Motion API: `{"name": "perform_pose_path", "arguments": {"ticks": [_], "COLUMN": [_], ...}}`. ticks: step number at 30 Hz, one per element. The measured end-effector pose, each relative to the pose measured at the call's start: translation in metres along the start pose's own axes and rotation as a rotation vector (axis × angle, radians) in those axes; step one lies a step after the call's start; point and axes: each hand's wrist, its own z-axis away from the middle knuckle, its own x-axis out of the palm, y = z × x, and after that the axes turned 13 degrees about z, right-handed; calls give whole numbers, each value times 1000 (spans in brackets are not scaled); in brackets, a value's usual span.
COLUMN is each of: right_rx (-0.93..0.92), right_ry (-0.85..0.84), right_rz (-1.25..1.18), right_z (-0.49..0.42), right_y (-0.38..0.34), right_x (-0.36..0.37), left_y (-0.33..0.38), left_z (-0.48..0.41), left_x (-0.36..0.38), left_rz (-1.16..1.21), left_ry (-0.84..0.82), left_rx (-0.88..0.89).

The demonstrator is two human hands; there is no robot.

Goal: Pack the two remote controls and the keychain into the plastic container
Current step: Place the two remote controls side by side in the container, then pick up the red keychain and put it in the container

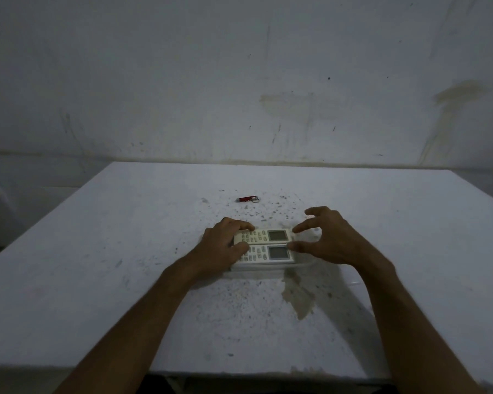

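Two white remote controls lie side by side, screens to the right: the far remote (264, 236) and the near remote (268, 253). They rest in a clear plastic container (268, 267), whose rim shows faintly below and to the right of them. My left hand (225, 245) lies on their left ends, fingers on the far remote and thumb on the buttons. My right hand (330, 237) hovers at their right ends with fingers spread, fingertips just touching or nearly touching them. A red keychain (247, 199) with a metal ring lies on the table farther back.
The white table (97, 265) is speckled with dark marks and has a brownish stain (299, 297) in front of the container. A stained white wall stands right behind the table's far edge. The near edge runs below my forearms.
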Motion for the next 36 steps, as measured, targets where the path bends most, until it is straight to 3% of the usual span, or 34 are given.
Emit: {"name": "perform_pose_path", "arguments": {"ticks": [15,20,26,29,33,36], "right_rx": [0,-14,11,-15,-6,-3], "right_ry": [-69,-188,-182,-56,97,-26], "right_rz": [-36,-50,-44,-104,-311,-164], "right_z": [7,8,4,1,-34,-71], "right_y": [-17,-13,-6,-2,10,17], "right_x": [-9,-12,-5,-10,-17,-13], "left_y": [6,7,5,10,23,18], "left_z": [8,9,5,-5,-45,-84], "left_x": [1,1,5,-4,-24,-35], "left_rz": [23,109,117,196,136,-4], "left_ry": [-2,15,23,6,222,251], "left_rx": [-35,-63,-44,-32,85,111]}}
